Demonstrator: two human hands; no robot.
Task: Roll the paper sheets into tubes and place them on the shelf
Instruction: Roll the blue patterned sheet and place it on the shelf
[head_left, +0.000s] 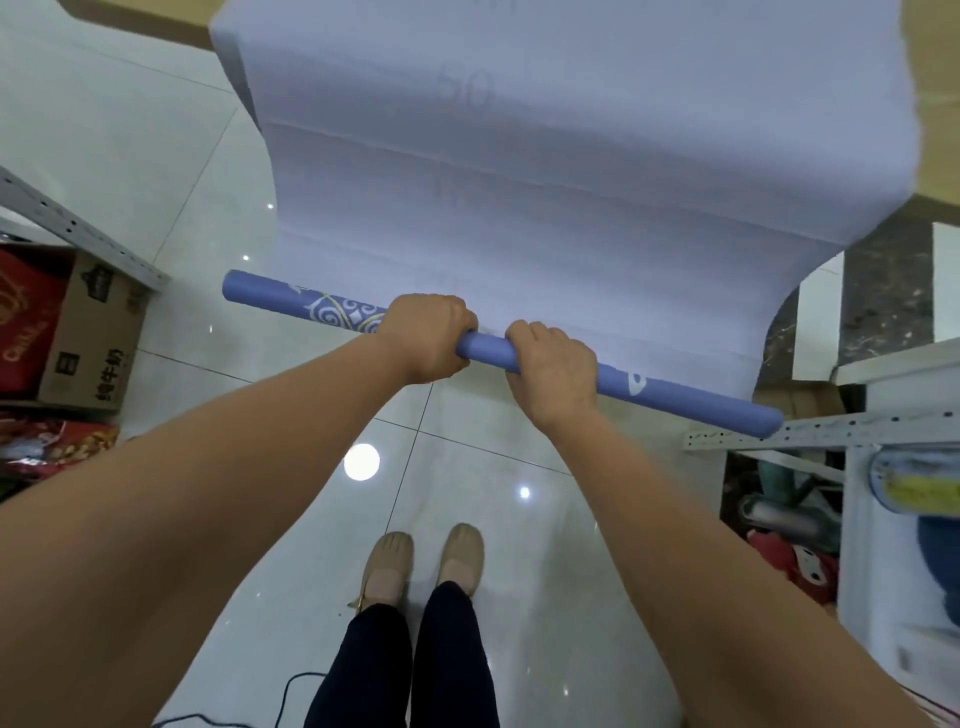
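A large pale lavender paper sheet (519, 182) hangs in front of me, stretching from the top of the view down to a rolled part. Its near end is wound into a thin blue-purple tube (675, 397) with white swirl patterns, slanting from upper left to lower right. My left hand (426, 335) is shut around the tube near its middle. My right hand (553, 371) grips the tube just to the right of it. Both hands hold the roll in the air above the floor.
Glossy white floor tiles (363, 467) lie below, with my feet in beige shoes (426, 561). A grey metal shelf (78, 228) with a cardboard box (93, 338) and red bags stands at left. Another shelf rail (831, 431) with cluttered items is at right.
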